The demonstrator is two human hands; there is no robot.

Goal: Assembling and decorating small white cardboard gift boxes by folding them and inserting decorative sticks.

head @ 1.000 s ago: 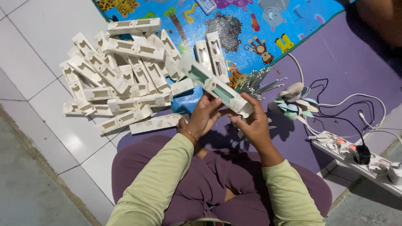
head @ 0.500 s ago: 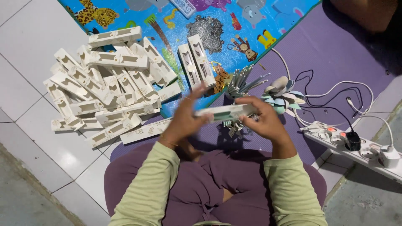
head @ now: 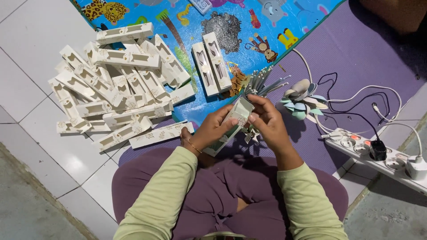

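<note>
While both my left hand and right hand pinch 1 slim white box just beside the power strip, its flap may crease; contents unclear.

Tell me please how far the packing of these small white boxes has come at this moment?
Looks done: a big pile of white boxes on the floor and two more boxes on the blue mat. In hand: the left hand and right hand hold one open box at its end. Possibly left: a bundle of pale sticks and leaf-shaped pieces lie loose beside the hands.
</note>
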